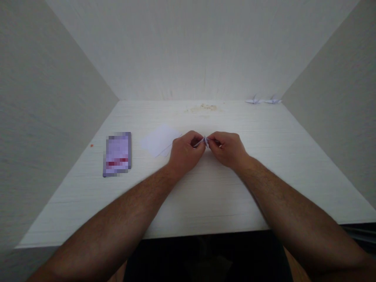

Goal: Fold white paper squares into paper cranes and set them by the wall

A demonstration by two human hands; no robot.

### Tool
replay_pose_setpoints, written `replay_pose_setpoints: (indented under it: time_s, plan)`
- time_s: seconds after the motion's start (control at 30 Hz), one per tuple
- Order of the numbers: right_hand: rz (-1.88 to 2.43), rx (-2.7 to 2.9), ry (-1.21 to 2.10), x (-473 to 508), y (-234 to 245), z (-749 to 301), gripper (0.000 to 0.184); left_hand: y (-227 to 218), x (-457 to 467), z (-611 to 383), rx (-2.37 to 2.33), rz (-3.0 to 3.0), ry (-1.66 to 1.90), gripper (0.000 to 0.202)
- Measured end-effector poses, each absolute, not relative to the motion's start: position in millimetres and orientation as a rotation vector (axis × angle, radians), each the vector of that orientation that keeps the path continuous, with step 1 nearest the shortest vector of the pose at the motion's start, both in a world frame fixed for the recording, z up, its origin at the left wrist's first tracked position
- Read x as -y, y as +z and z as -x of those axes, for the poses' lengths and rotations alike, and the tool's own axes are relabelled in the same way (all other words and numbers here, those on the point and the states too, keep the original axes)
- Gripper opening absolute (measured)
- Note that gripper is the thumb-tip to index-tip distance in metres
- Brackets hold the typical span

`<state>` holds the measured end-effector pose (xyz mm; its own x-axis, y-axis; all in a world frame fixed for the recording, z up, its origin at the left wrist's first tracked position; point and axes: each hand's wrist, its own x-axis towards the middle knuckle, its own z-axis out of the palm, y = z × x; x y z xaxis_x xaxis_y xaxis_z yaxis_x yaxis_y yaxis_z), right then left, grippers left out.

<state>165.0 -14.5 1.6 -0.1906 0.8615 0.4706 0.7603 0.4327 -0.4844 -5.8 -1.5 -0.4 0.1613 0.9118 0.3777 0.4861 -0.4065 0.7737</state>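
A small folded piece of white paper (205, 141) is pinched between both my hands at the middle of the white table (205, 196). My left hand (185, 152) grips its left side with closed fingers. My right hand (227, 149) holds the right side, fingers curled and pressed on the paper. Most of the paper is hidden between my fingertips. Both hands rest close to the tabletop, and a few loose white paper sheets (160, 140) lie just left of my left hand.
A purple-and-white card or booklet (117, 154) lies flat at the left. Two small folded paper cranes (263, 100) stand at the back right corner. A brownish stain (202, 107) marks the far table edge. White walls enclose the table on three sides.
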Motion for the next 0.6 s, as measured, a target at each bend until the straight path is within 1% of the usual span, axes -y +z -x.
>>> replay_pose_setpoints:
  time_s: [0.23,0.43,0.6]
  plan:
    - [1.390,1.974,0.186,12.3,0.2,-165.8,0.019,-0.2,0.5,8.1,-1.301,-1.978,1.113,0.018]
    - [1.391,2.049,0.244,10.5,1.7,-165.9,0.026,-1.4,-0.3,9.0,-1.312,-2.004,1.107,0.015]
    - [1.339,2.073,0.277,8.0,2.0,-168.6,0.022,-2.4,-4.0,10.1,-1.303,-1.936,1.046,0.015]
